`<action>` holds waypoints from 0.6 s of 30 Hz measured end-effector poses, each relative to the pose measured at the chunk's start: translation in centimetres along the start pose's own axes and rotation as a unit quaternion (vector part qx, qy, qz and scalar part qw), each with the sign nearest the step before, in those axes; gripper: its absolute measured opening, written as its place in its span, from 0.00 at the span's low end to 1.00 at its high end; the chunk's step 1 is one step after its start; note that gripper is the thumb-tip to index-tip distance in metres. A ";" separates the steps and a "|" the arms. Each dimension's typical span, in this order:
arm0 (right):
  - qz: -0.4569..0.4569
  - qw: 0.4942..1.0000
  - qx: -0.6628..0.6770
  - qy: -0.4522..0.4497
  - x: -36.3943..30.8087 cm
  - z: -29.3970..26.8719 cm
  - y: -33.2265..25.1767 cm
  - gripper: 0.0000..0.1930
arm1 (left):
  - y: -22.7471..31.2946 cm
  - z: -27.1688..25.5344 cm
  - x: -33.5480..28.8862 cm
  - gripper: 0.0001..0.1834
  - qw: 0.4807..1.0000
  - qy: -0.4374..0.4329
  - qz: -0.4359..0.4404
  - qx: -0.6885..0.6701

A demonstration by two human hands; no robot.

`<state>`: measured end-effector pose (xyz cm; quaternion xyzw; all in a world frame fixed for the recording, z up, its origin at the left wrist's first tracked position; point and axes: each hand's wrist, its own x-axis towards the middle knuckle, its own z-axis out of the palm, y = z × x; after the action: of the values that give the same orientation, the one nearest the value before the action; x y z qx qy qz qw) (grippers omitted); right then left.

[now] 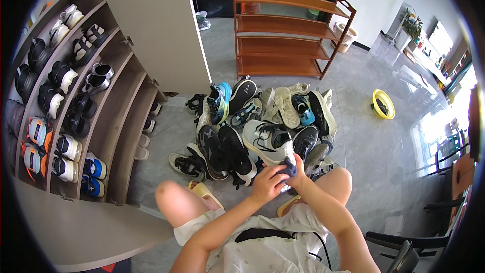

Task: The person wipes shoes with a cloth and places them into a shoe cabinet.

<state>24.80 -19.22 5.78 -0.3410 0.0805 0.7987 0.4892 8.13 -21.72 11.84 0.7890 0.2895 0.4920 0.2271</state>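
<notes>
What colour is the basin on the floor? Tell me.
Yellow basin, seen in the head view.

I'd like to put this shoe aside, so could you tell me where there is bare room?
Free: grey tiled floor between the shoe pile and yellow basin, and the brown wooden rack's shelves. Crowded: the pile before both hands and the cabinet's upper shelves.

- I am in a home, in an entry or living space with a grey tiled floor [369,151].
- On my left stands a tall shoe cabinet [108,121], its door [156,25] swung open and its shelves packed with pairs.
- A heap of sneakers [262,121] lies on the floor near me.
- Farther off stands an empty wooden shoe rack [283,35].
- To the right are a yellow basin [383,104] and, far off, a potted plant [413,25].
</notes>
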 end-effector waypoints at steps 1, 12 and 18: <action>0.039 0.979 0.067 -0.190 1.6 -3.8 -0.8 0.27 | -0.2 0.2 0.4 0.15 1.000 -0.003 0.004 -0.006; -0.078 0.988 -0.126 0.042 -0.1 2.8 0.3 0.24 | -2.0 -1.0 1.8 0.16 0.989 0.062 -0.001 0.132; -0.242 0.913 -0.311 0.108 2.8 -1.7 0.6 0.30 | -2.3 0.2 1.2 0.18 0.994 0.027 -0.030 0.102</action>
<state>24.33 -18.29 2.65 -0.5689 -0.2043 0.5992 0.5249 8.14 -19.28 11.04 0.7854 0.3679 0.4739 0.1525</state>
